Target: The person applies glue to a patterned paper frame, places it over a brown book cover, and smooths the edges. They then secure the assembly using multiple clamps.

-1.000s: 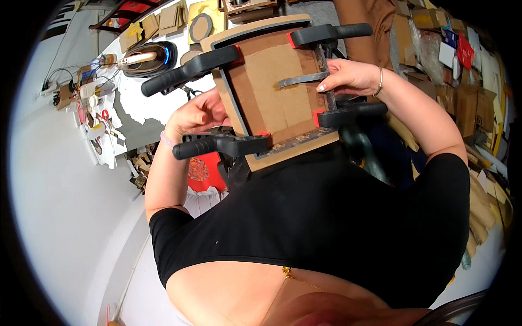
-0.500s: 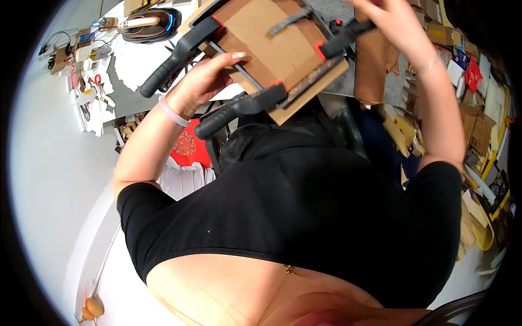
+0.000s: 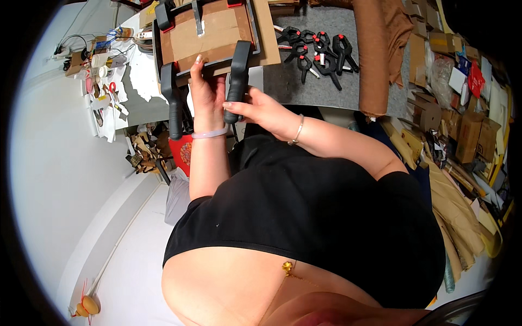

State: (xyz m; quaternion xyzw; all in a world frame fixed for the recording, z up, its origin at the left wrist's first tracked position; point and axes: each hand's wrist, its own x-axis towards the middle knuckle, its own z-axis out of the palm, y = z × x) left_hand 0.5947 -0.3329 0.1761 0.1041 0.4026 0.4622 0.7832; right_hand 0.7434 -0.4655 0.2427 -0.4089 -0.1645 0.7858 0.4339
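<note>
A flat brown board assembly (image 3: 182,46) with dark raised edges and a cardboard layer sticking out is held up at the top of the view. Black spring clamps with red pads bite its rim, one of them at the near left corner (image 3: 170,92). My left hand (image 3: 208,100) grips the near edge, thumb on top and fingers underneath. The handle of another black spring clamp (image 3: 239,68), on the near edge, lies in my right hand (image 3: 266,113), thumb across it. A narrow grey strip (image 3: 197,16) lies over the panel from the far side.
Several smaller black clamps (image 3: 326,54) with red tips lie on the grey worktable (image 3: 348,95). A roll of brown leather (image 3: 372,60) stands at the right of it. Paper scraps and tools crowd the table's left end; cardboard boxes (image 3: 473,133) pile up at the far right.
The board assembly has swung round and shifted left. My right hand has come from the far right side to the near clamp's handle. The small clamps on the table now show.
</note>
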